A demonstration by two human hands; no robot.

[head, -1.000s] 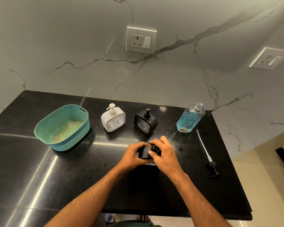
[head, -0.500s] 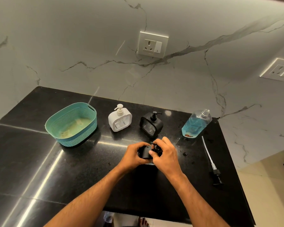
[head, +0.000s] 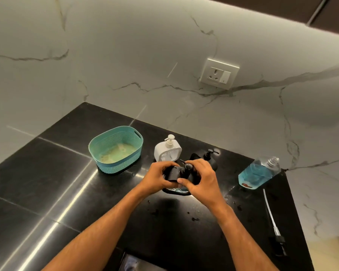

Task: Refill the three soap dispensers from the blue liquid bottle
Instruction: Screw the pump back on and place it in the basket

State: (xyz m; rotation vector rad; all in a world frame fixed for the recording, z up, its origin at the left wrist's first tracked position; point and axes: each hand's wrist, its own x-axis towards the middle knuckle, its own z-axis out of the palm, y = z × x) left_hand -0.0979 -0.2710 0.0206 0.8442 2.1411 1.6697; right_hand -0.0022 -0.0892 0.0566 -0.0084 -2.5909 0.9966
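A black soap dispenser (head: 173, 174) stands on the black counter (head: 47, 192) in front of me. My left hand (head: 157, 177) grips its body from the left. My right hand (head: 202, 178) curls round its black pump head (head: 186, 169) on top. Behind it stand a white dispenser (head: 167, 150) and a second black dispenser (head: 209, 156), both with pumps on. The blue liquid bottle (head: 257, 173) sits open at the right, partly filled. Its removed pump with a long tube (head: 272, 222) lies on the counter near the right edge.
A teal woven basket (head: 115, 148) stands at the left of the dispensers. Dark droplets spot the counter (head: 192, 216) near my wrists. The marble wall carries a socket (head: 218, 73). The counter's right edge drops to the floor.
The camera has tilted up and swung left, so everything sits lower and further right in view. Both hands stay on the black dispenser, my right hand's fingers turned a little on the pump head.
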